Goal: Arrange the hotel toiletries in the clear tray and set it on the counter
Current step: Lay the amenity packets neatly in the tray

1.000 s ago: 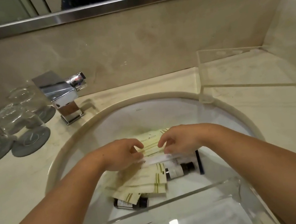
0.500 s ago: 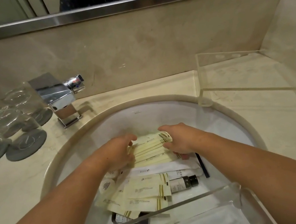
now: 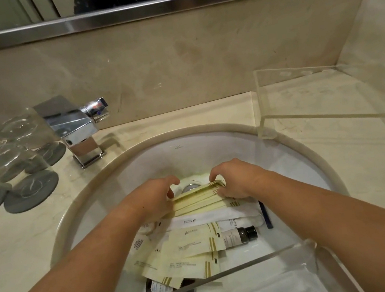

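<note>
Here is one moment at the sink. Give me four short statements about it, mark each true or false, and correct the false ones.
1. The left hand and the right hand both grip the stack of pale yellow packets. True.
2. The dark-capped bottle stands upright. False: it lies on its side.
3. The glasses stand left of the faucet. True.
4. The glasses rest on a folded towel. False: they rest on grey coasters.
</note>
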Tool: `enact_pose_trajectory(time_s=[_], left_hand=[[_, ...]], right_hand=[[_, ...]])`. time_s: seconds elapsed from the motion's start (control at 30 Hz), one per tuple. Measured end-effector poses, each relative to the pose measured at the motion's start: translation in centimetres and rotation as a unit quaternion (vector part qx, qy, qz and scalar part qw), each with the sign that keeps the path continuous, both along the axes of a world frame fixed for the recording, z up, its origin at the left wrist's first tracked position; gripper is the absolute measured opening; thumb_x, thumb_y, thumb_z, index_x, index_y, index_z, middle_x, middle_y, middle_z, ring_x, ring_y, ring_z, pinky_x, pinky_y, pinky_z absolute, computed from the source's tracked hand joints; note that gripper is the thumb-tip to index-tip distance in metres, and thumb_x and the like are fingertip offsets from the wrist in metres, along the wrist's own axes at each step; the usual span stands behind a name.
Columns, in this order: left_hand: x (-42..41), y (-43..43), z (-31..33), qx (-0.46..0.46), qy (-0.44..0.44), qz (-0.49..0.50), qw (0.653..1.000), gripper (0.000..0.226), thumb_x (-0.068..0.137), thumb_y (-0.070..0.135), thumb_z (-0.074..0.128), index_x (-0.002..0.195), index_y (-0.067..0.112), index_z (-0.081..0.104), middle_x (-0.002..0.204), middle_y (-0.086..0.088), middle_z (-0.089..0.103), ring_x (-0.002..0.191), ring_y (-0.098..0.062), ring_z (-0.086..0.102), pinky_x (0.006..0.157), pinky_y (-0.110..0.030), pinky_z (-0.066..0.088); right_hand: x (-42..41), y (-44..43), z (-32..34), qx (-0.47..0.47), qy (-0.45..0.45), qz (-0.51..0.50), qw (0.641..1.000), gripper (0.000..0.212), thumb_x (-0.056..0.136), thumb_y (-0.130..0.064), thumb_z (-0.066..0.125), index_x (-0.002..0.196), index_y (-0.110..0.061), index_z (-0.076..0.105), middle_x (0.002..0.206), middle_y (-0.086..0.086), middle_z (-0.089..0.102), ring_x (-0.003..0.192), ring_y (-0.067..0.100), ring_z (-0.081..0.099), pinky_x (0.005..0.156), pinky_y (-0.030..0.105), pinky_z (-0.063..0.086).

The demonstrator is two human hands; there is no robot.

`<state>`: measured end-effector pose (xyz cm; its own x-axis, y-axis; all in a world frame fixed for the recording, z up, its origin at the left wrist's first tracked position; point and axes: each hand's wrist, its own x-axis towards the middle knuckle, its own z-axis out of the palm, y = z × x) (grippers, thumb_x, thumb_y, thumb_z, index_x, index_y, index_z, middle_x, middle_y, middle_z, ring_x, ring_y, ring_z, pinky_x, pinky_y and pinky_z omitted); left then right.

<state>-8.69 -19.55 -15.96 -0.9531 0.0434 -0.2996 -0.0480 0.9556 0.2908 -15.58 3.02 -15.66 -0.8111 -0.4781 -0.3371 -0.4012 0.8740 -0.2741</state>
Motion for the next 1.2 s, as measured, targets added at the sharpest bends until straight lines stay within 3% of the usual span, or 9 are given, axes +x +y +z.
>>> enact_pose_trajectory(time_s=[0.27, 0.5, 0.73, 0.97, 1.07, 1.2], left_hand=[[0.0, 0.0, 0.2, 0.001, -0.039, -0.028, 0.999, 0.07, 0.085, 0.037, 0.076, 0.146, 0.038, 0.041, 0.126, 0.014, 0.063, 0.106, -0.01, 0.062, 0.096, -0.033, 0.055], [0.0, -0.1, 0.3, 0.006, -0.034, -0.024, 0.999, 0.068, 0.088, 0.025, 0.072, 0.147, 0.037, 0.042, 0.118, 0.016, 0.062, 0.102, -0.009, 0.064, 0.091, -0.031, 0.057], [0.1, 0.1, 0.6, 0.001, -0.064, -0.036, 0.997, 0.071, 0.085, 0.036, 0.077, 0.146, 0.04, 0.041, 0.126, 0.015, 0.063, 0.106, -0.009, 0.063, 0.097, -0.034, 0.054], [-0.2, -0.4, 1.0, 0.014, -0.029, -0.021, 0.999, 0.052, 0.094, 0.027, 0.063, 0.142, 0.037, 0.047, 0.115, 0.016, 0.065, 0.099, -0.009, 0.065, 0.09, -0.034, 0.057], [-0.2, -0.5, 1.0, 0.016, -0.004, -0.015, 1.0, 0.045, 0.095, 0.023, 0.062, 0.137, 0.034, 0.054, 0.111, 0.015, 0.066, 0.096, -0.01, 0.065, 0.087, -0.03, 0.055], [-0.2, -0.6, 1.3, 0.021, 0.024, -0.015, 0.999, 0.038, 0.097, 0.018, 0.06, 0.132, 0.032, 0.061, 0.105, 0.013, 0.065, 0.093, -0.009, 0.06, 0.081, -0.022, 0.045]], right_hand=[[0.0, 0.0, -0.2, 0.002, 0.017, 0.0, 1.0, 0.036, 0.092, -0.036, 0.071, 0.127, -0.036, 0.063, 0.132, 0.001, 0.055, 0.111, 0.023, 0.062, 0.09, 0.036, 0.052], [-0.2, -0.1, -0.1, 0.002, 0.003, 0.004, 1.0, 0.043, 0.085, -0.044, 0.077, 0.125, -0.034, 0.064, 0.132, -0.002, 0.057, 0.116, 0.021, 0.059, 0.084, 0.034, 0.049], [-0.3, -0.3, -0.3, 0.007, 0.015, 0.008, 1.0, 0.037, 0.088, -0.045, 0.074, 0.122, -0.034, 0.066, 0.13, -0.001, 0.058, 0.111, 0.022, 0.061, 0.08, 0.033, 0.047], [0.0, -0.7, 0.5, -0.006, 0.017, -0.001, 1.0, 0.029, 0.1, -0.041, 0.057, 0.122, -0.026, 0.069, 0.122, 0.002, 0.066, 0.103, 0.023, 0.064, 0.087, 0.04, 0.055], [0.1, -0.7, 0.7, -0.003, 0.019, 0.005, 1.0, 0.033, 0.094, -0.045, 0.064, 0.122, -0.028, 0.068, 0.119, 0.0, 0.065, 0.102, 0.023, 0.064, 0.085, 0.039, 0.056], [0.3, -0.6, 0.9, -0.026, 0.041, -0.003, 0.999, 0.027, 0.095, -0.034, 0.066, 0.122, -0.028, 0.07, 0.121, 0.0, 0.067, 0.103, 0.024, 0.066, 0.086, 0.04, 0.056]])
